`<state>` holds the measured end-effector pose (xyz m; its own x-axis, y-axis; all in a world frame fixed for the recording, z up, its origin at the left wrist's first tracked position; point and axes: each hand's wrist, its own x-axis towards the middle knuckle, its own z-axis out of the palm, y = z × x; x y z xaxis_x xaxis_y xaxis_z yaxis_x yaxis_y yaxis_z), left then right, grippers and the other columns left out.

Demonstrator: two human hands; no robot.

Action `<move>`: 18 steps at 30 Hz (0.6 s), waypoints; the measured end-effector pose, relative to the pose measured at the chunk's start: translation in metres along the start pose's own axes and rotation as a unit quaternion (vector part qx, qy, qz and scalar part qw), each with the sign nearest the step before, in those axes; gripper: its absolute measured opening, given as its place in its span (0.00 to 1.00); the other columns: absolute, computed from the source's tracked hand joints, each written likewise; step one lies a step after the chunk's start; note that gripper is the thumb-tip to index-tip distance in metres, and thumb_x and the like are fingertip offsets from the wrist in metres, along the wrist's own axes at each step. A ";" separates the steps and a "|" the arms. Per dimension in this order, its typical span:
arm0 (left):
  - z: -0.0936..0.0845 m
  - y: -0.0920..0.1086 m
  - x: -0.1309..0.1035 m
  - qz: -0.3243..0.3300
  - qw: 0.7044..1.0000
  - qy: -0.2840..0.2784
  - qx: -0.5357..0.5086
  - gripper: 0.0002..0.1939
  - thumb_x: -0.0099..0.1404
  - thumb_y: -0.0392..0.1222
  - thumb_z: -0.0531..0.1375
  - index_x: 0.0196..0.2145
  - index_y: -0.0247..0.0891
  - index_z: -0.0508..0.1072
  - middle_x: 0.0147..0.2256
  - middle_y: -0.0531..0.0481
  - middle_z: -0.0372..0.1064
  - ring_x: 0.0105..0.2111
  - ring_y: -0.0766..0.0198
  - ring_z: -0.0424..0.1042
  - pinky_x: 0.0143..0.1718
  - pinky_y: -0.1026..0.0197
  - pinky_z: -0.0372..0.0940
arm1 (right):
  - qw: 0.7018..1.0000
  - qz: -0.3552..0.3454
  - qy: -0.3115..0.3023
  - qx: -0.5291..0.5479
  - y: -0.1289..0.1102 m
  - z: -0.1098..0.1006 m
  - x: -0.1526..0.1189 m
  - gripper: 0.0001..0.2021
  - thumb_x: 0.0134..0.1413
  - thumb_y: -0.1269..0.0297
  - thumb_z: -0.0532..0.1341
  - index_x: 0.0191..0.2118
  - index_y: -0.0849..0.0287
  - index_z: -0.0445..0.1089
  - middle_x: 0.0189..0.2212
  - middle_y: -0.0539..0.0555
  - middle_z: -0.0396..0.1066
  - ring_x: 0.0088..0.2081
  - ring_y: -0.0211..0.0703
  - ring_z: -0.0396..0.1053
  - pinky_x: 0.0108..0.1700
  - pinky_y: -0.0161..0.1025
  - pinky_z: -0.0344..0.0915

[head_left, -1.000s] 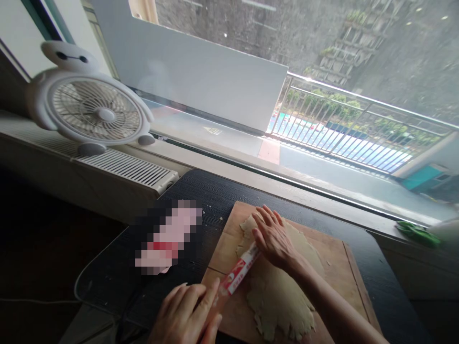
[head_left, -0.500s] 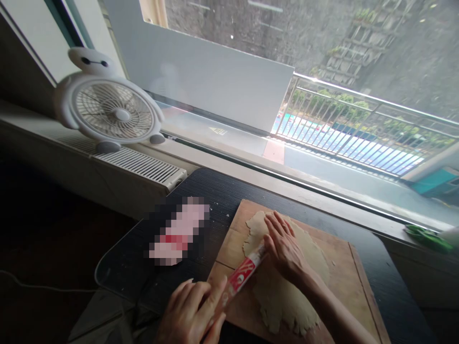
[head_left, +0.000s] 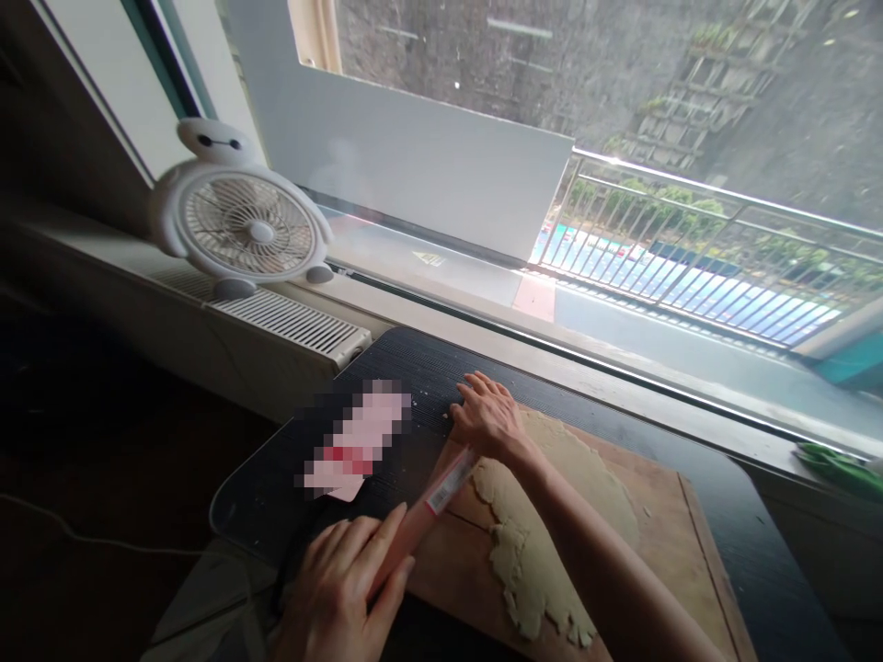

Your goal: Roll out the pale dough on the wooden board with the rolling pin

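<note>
A rolling pin [head_left: 452, 480] with a printed label lies slantwise over the left edge of the wooden board [head_left: 452, 565]. My left hand [head_left: 341, 584] is closed round its near end, the thumb on the right side. My right hand [head_left: 488, 418] rests its palm over the far end, fingers stretched out and spread past the pin, and hides that end. Beside the pin, to its right, a thin ragged-edged sheet of dough [head_left: 579, 492] covers much of the board. My right forearm hides part of the sheet.
A black table [head_left: 414, 363] holds the board. Left of it lies a pixelated pinkish object [head_left: 365, 428]. A white character-shaped fan [head_left: 258, 230] stands behind on the radiator [head_left: 296, 322], beside the window. Something green [head_left: 838, 467] sits on the sill at right.
Both hands and the rolling pin have shifted left, off the dough to the board's left edge. The pin has turned, showing a different side of its label. The view has shifted slightly.
</note>
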<state>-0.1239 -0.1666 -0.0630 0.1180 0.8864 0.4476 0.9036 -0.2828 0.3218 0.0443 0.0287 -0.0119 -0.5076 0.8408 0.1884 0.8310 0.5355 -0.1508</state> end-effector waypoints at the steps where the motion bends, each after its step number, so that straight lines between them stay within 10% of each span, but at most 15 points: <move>1: 0.000 0.004 -0.001 0.008 1.000 -0.003 -0.009 0.25 0.63 0.41 0.56 0.57 0.39 0.59 0.35 0.48 0.66 0.37 0.59 0.67 0.42 0.54 0.61 | 1.000 -0.018 0.009 0.007 0.006 -0.001 -0.015 0.18 0.62 0.58 0.45 0.51 0.54 0.65 0.56 0.51 0.60 0.61 0.42 0.50 0.60 0.43 0.46; 9: 0.003 0.031 0.001 0.059 0.995 -0.014 -0.078 0.28 0.58 0.33 0.53 0.57 0.43 0.60 0.36 0.47 0.64 0.39 0.58 0.65 0.46 0.50 0.61 | 0.999 -0.013 0.035 0.002 0.051 -0.007 -0.124 0.23 0.63 0.61 0.45 0.62 0.58 0.49 0.62 0.54 0.50 0.64 0.45 0.39 0.63 0.50 0.40; 18: -0.002 -0.001 -0.007 0.002 1.000 -0.016 0.012 0.27 0.62 0.39 0.55 0.58 0.40 0.58 0.38 0.46 0.65 0.39 0.58 0.65 0.43 0.52 0.61 | 0.999 -0.029 0.040 0.019 -0.002 0.006 0.006 0.19 0.61 0.55 0.49 0.55 0.53 0.62 0.60 0.53 0.55 0.61 0.44 0.49 0.62 0.48 0.41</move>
<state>-0.1267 -0.1732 -0.0646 0.1344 0.8964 0.4224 0.9125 -0.2781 0.2999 0.0378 0.0333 -0.0158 -0.5328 0.8004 0.2748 0.7911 0.5864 -0.1740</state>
